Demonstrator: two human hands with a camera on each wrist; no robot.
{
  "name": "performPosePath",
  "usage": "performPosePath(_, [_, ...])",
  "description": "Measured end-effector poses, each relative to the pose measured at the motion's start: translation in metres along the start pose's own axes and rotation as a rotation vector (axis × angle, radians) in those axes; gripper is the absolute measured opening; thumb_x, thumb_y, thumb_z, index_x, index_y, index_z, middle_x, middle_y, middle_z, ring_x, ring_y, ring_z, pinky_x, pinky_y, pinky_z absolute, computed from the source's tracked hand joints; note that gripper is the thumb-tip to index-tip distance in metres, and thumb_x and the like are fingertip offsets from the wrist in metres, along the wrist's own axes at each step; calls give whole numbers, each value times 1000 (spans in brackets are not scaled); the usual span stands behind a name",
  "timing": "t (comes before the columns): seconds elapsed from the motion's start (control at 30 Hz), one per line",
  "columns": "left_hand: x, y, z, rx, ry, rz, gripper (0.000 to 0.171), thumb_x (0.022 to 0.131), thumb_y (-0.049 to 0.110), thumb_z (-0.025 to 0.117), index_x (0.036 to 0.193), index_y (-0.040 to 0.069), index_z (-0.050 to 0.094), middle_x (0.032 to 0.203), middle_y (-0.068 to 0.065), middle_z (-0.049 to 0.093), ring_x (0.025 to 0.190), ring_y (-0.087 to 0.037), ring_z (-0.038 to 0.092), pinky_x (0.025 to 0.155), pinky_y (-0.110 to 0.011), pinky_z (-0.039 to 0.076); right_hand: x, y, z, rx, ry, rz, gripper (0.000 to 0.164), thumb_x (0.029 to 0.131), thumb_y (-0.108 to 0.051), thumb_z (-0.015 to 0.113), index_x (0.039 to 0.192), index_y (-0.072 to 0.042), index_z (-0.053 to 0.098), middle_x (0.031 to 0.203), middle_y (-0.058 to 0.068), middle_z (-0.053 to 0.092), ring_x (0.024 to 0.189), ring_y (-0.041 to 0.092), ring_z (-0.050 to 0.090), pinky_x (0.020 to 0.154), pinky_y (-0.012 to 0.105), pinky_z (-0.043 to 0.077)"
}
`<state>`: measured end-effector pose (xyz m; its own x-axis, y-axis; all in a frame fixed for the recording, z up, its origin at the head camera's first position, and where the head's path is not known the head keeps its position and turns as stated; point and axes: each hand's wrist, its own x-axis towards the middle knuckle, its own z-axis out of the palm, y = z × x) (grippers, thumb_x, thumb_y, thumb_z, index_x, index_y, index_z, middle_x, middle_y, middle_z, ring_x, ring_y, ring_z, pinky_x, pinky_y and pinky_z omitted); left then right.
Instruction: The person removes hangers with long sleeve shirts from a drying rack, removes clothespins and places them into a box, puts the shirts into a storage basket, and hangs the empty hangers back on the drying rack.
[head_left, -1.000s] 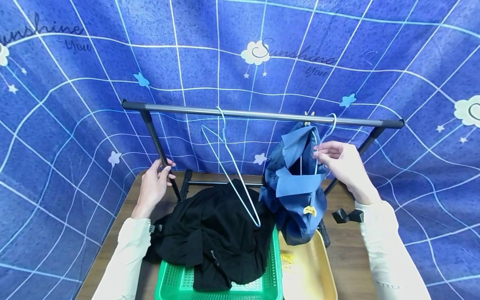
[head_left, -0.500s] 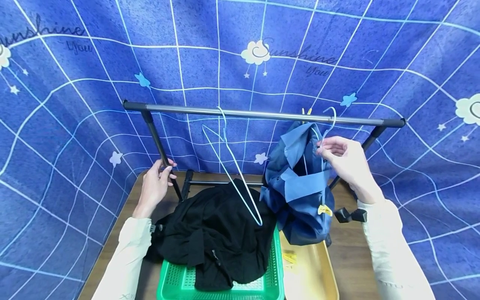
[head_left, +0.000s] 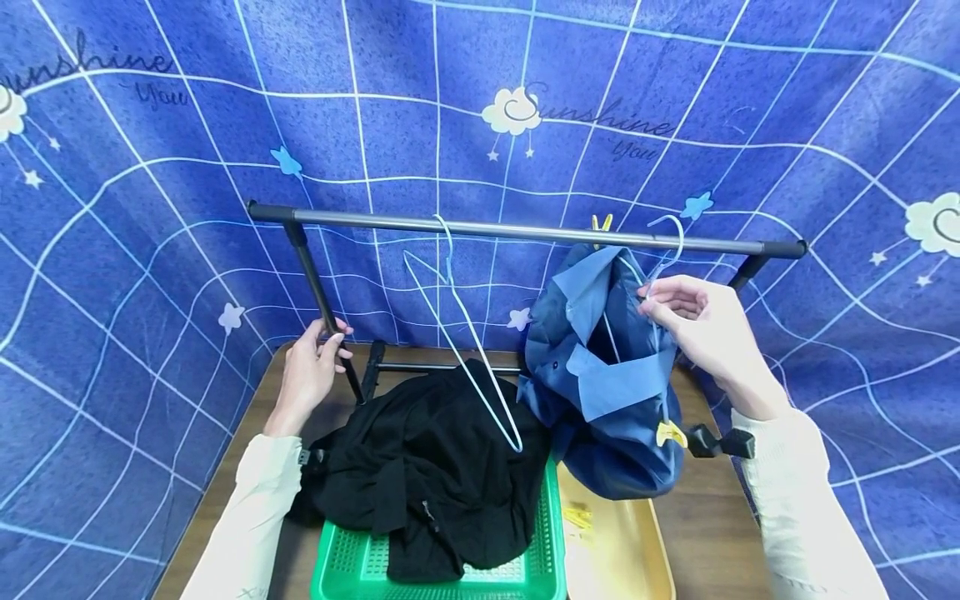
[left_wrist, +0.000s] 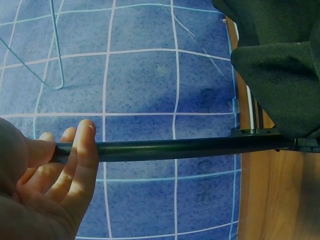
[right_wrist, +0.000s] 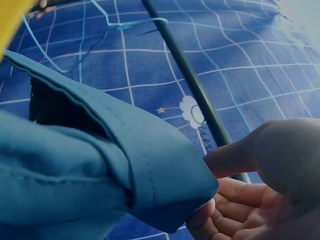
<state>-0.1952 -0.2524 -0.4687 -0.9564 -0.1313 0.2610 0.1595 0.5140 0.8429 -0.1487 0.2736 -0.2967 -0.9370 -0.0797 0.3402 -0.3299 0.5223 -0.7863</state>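
My left hand (head_left: 309, 367) grips the black side post (left_wrist: 190, 149) of a clothes rack, thumb and fingers round it. With thumb and fingers my right hand (head_left: 693, 321) pinches an edge of a blue garment (head_left: 570, 367), just below the hook of a pale blue hanger (head_left: 681, 242) inside it. This hook is at the rack's top rail (head_left: 517, 231); whether it bears on the rail I cannot tell. One yellow clothespin (head_left: 602, 223) sits at the garment's far end by the rail, another yellow clothespin (head_left: 670, 434) at its near end.
A bare light blue hanger (head_left: 487, 375) hangs on the rail's left half. Below it, black clothing (head_left: 450, 467) lies heaped over a green basket (head_left: 555, 533). Beside that stands a yellow tray (head_left: 622, 550) with several yellow clothespins (head_left: 577, 517). A blue patterned curtain (head_left: 375, 100) hangs behind.
My right hand has shifted slightly right, turning the garment and hanger; the near clothespin swung right, the far one moved left. The left hand has stayed on the post.
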Motion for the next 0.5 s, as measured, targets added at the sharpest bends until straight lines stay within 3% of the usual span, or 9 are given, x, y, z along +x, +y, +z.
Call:
performPosePath(0.1, [0, -1, 0, -3, -1, 1, 25, 117, 22, 48, 132, 6, 60, 130, -16, 72, 94, -34, 77, 69, -34, 65, -5, -4, -3, -3, -10, -7, 20, 101, -8, 74, 117, 4, 75, 104, -2, 81, 83, 2, 74, 72, 12, 54])
performPosePath(0.17, [1, -2, 1, -5, -1, 6, 24, 116, 21, 48, 131, 6, 60, 129, -15, 72, 90, -25, 77, 68, -34, 65, -7, -5, -6, -10, -17, -5, 20, 101, -9, 75, 117, 2, 75, 106, -6, 80, 84, 3, 74, 73, 12, 54])
performPosePath(0.33, [1, -3, 0, -16, -7, 24, 25, 116, 21, 49, 131, 5, 60, 129, -17, 72, 88, -23, 77, 66, -32, 64, -16, -11, -10, -15, -49, -6, 20, 101, -11, 77, 117, 1, 76, 106, -6, 80, 85, 6, 75, 74, 13, 55])
performPosePath(0.5, [2, -5, 1, -11, -11, 14, 24, 116, 22, 49, 131, 7, 60, 130, -14, 72, 93, -30, 77, 67, -31, 64, -29, -18, -14, -8, -75, 2, 17, 102, -12, 76, 115, -1, 76, 108, 1, 80, 87, 10, 75, 76, 15, 57])
